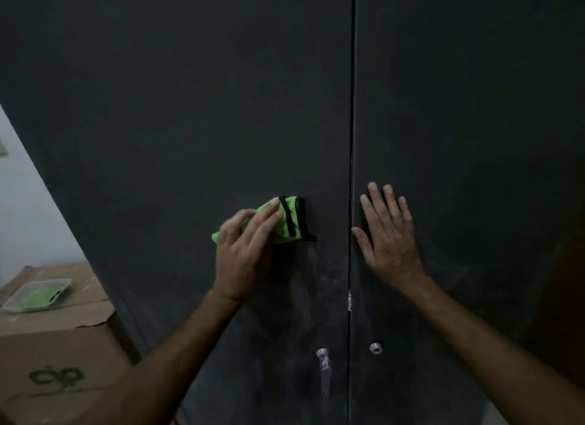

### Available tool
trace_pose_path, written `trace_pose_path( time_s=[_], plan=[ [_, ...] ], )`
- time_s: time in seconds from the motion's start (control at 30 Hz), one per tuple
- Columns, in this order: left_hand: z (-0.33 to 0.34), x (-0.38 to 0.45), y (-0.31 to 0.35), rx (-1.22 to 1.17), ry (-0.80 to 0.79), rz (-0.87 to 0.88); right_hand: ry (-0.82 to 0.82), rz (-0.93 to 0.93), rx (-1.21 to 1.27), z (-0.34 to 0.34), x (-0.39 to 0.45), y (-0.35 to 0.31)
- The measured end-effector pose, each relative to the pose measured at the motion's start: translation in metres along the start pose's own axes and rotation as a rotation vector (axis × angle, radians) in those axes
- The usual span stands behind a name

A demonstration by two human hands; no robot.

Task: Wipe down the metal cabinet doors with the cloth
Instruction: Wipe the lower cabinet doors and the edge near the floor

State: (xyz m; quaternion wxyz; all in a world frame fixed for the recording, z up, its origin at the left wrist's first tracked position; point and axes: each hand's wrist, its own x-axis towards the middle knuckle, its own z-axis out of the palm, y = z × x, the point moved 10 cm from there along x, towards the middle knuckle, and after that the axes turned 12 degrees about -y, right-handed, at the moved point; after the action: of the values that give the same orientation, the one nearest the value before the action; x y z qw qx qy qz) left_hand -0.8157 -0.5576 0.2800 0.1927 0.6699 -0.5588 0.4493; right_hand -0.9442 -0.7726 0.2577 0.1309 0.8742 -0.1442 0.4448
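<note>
A tall dark grey metal cabinet fills the view, its left door [190, 124] and right door [474, 124] meeting at a vertical seam. My left hand [243, 250] presses a bright green cloth [286, 222] with black trim flat against the left door, fingers mostly straight over the cloth. My right hand [387, 234] lies flat with spread fingers on the right door, just right of the seam. Faint wipe streaks show below the cloth.
A silver handle [324, 371] sits low on the left door and a round lock [375, 347] on the right door. At the left, a cardboard box [57, 345] carries a clear plastic tray [36, 295] with something green inside. A pale wall [28, 203] is behind it.
</note>
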Motion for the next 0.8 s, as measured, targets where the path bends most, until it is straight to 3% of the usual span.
trace_pose_path(
  time_s=[0.03, 0.13, 0.2, 0.23, 0.33, 0.37, 0.4, 0.5, 0.53, 0.6, 0.7, 0.73, 0.8],
  plan=[
    [0.006, -0.002, 0.011, -0.018, -0.003, 0.011, -0.005, -0.002, 0.005, -0.001, 0.0, -0.001],
    [0.046, -0.032, 0.072, 0.121, -0.285, 0.511, -0.026, -0.041, 0.01, -0.005, 0.0, -0.002],
    [0.051, -0.039, 0.074, 0.218, -0.326, 0.654, -0.038, -0.079, 0.018, -0.009, -0.001, 0.001],
    [0.049, -0.029, 0.068, 0.207, -0.278, 0.595, -0.044, -0.096, 0.018, -0.011, -0.001, 0.002],
    [0.034, 0.002, 0.04, 0.027, -0.061, 0.132, -0.072, -0.128, -0.002, -0.016, -0.003, 0.004],
    [0.035, 0.002, 0.042, -0.014, -0.016, 0.062, -0.089, -0.129, -0.009, -0.018, -0.003, 0.005],
    [0.042, 0.0, 0.052, -0.013, -0.029, 0.088, -0.111, -0.129, -0.011, -0.019, -0.003, 0.005],
    [0.072, -0.027, 0.098, 0.121, -0.27, 0.529, -0.165, -0.146, -0.018, -0.022, -0.003, 0.006],
    [0.075, -0.031, 0.101, 0.162, -0.3, 0.602, -0.179, -0.155, -0.024, -0.022, -0.003, 0.007],
    [0.072, -0.019, 0.094, 0.163, -0.255, 0.542, -0.187, -0.168, -0.03, -0.022, -0.003, 0.009],
    [0.057, 0.006, 0.065, -0.037, -0.072, 0.13, -0.173, -0.166, -0.026, -0.023, -0.005, 0.009],
    [0.056, 0.008, 0.064, -0.082, -0.034, 0.068, -0.171, -0.162, -0.018, -0.023, -0.004, 0.009],
    [0.069, 0.002, 0.087, -0.018, -0.109, 0.233, -0.18, -0.169, 0.002, -0.024, -0.004, 0.008]
  ],
)
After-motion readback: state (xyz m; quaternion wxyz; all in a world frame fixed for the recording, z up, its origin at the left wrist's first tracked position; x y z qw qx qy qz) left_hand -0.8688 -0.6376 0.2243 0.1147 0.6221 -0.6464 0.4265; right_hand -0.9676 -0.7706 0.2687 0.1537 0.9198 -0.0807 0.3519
